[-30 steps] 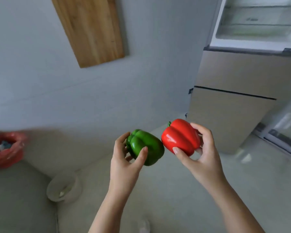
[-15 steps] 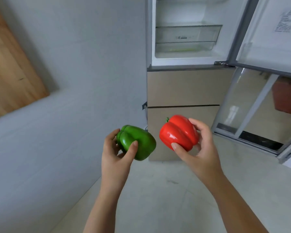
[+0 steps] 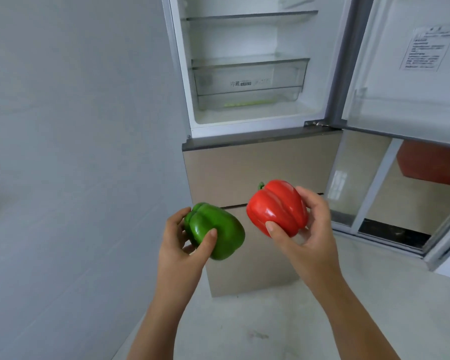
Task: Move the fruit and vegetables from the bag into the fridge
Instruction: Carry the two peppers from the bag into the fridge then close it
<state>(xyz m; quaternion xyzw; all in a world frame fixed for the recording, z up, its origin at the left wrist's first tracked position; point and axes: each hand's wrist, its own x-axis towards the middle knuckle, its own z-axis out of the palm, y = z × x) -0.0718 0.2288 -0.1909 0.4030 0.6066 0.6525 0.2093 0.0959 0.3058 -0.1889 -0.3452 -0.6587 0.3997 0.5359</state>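
A green pepper [image 3: 215, 229] is gripped in the left hand [image 3: 182, 252]; a red pepper [image 3: 277, 207] is gripped in the right hand [image 3: 307, 237]. Both are held apart before the fridge [image 3: 247, 162], whose door [image 3: 411, 74] is open beside a wall [image 3: 76, 152].

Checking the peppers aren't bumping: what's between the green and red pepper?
Nothing: in the head view, a bare gap separates the green pepper and red pepper; only the fridge's closed drawer fronts behind.

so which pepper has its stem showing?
The red pepper in the right hand: green stem at its upper left. The green pepper, in the left hand, shows none.
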